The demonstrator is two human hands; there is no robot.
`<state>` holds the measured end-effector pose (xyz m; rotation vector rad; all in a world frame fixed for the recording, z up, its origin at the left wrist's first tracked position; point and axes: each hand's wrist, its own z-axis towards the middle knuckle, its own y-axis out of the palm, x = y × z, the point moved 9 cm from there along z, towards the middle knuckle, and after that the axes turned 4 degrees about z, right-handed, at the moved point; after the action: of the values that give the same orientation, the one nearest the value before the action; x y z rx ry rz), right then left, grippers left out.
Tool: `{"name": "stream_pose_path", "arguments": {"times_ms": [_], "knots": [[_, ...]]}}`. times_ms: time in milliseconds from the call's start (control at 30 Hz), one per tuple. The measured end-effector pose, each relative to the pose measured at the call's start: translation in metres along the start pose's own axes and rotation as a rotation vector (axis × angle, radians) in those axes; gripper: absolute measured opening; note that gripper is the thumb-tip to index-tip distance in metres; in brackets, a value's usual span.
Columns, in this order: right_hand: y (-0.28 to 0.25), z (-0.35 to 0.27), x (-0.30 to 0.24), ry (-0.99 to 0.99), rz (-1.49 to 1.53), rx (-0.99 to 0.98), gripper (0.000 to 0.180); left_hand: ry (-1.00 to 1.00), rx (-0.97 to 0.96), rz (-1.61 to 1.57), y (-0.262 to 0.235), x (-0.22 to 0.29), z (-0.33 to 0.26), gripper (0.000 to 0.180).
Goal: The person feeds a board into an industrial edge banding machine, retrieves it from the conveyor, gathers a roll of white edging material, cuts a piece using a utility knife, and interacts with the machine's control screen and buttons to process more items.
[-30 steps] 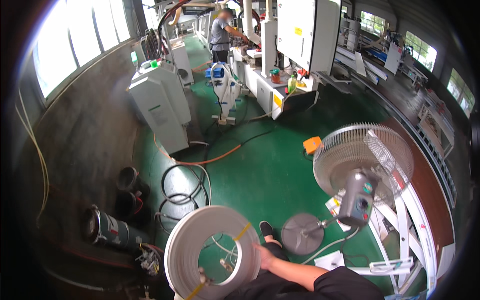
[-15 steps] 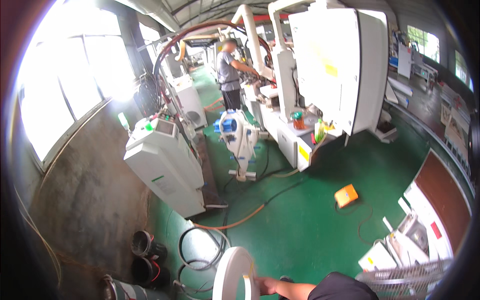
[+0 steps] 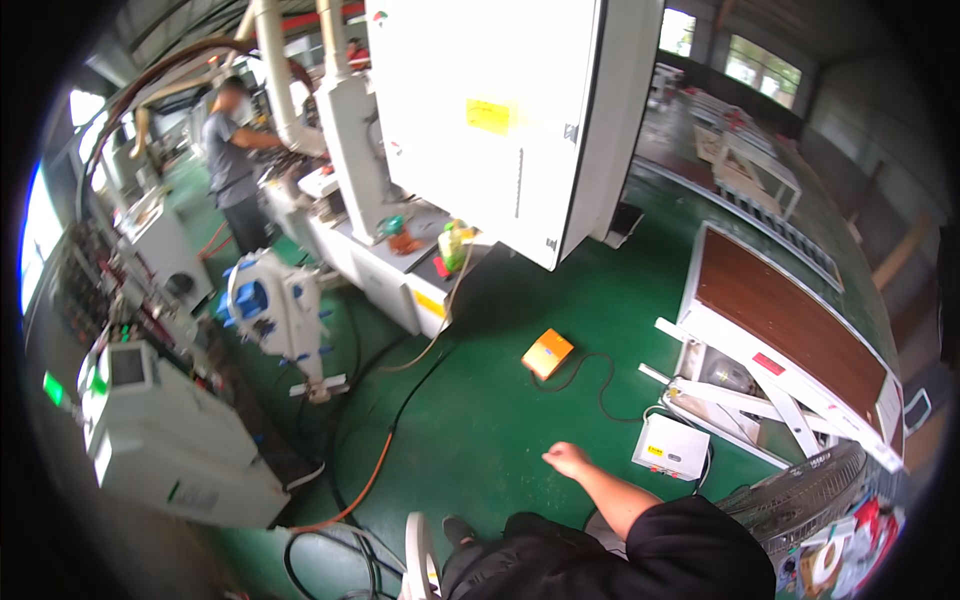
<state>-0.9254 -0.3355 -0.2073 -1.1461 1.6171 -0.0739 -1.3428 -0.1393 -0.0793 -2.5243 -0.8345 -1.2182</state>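
Observation:
My right hand (image 3: 568, 460) hangs over the green floor in front of my body, its fingers curled in and nothing showing in them. My left hand is out of sight. At the lower edge, beside my dark shoe (image 3: 458, 530), a white curved piece with an opening (image 3: 418, 550) is partly visible; my right hand is apart from it. Beyond my right hand lies an orange box-like foot pedal (image 3: 547, 354) with a black cable on the floor.
A brown-topped lift table (image 3: 790, 300) stands at the right, with a white control box (image 3: 672, 447) and a fan (image 3: 800, 500) nearby. Hoses (image 3: 370, 480) cross the floor at left. A white cabinet (image 3: 480, 110) and another person (image 3: 232, 165) are farther off.
The view has swung to the right. My right hand has left the white curved piece and moved out over the floor. The white piece now shows less, at the lower edge.

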Motion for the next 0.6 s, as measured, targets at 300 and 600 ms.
{"name": "stream_pose_path", "arguments": {"times_ms": [300,600], "knots": [[-0.092,-0.008,0.200,0.420,0.164,0.292,0.036,-0.075,-0.150,0.202,0.017,0.052,0.111,0.035],[-0.125,0.119,0.186,0.378,-0.001,-0.030,0.033,0.028,-0.062,0.092,0.069,0.083,0.189,0.036]]}}
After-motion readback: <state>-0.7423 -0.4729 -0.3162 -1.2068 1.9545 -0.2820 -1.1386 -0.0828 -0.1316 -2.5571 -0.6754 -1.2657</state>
